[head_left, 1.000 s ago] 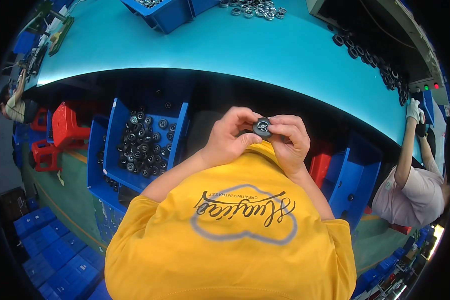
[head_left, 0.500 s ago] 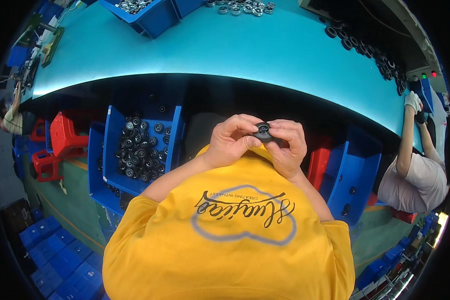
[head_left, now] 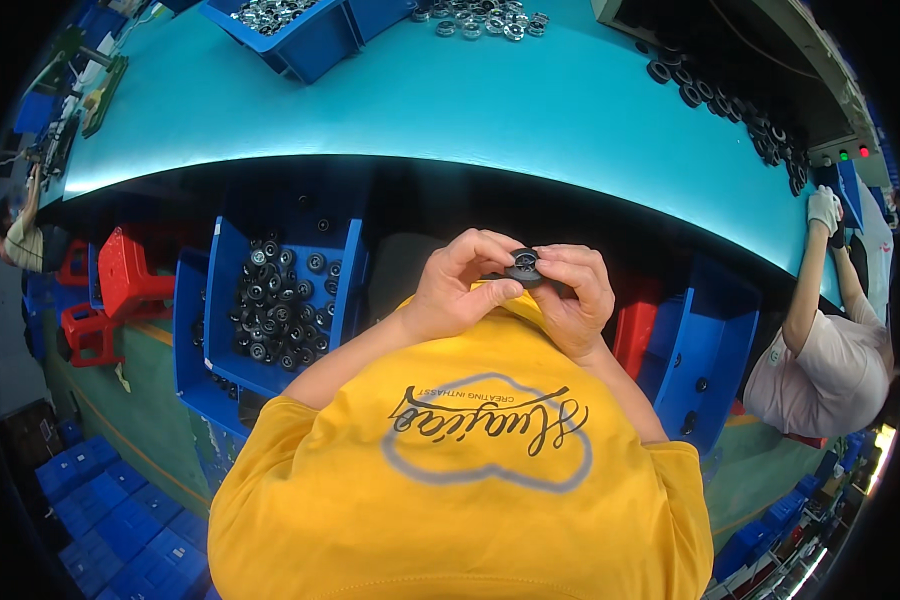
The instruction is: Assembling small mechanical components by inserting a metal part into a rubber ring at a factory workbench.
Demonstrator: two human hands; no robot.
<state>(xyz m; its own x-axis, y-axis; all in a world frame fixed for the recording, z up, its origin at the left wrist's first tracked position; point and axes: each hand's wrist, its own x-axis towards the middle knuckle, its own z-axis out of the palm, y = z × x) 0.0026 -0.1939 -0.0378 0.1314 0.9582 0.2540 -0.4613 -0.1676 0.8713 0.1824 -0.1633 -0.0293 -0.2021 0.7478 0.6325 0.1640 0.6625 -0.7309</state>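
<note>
Between my two hands, in front of my chest, is a small black wheel (head_left: 523, 264) with a shiny spoked hub. My left hand (head_left: 465, 283) is closed on its left side, thumb below and fingers above. From the right my right hand (head_left: 576, 290) pinches the same wheel, and its fingers cover part of the rim. A dark edge also shows under the right fingers; whether it belongs to the wheel I cannot tell. To the left of my left forearm stands a blue bin (head_left: 212, 310) holding several similar black wheels (head_left: 275, 315).
The teal worktable (head_left: 390, 110) curves ahead, carrying a blue crate (head_left: 315, 45) of silver hubs, loose hubs (head_left: 490, 18) and black rings (head_left: 705, 90). Another blue bin (head_left: 715, 330) and a red stool (head_left: 635, 325) stand right. A gloved co-worker (head_left: 820, 370) is at far right.
The wheel has tilted slightly in my fingers, its hub now facing up a little more. My hands stay nearly in place. The co-worker at right has shifted slightly.
</note>
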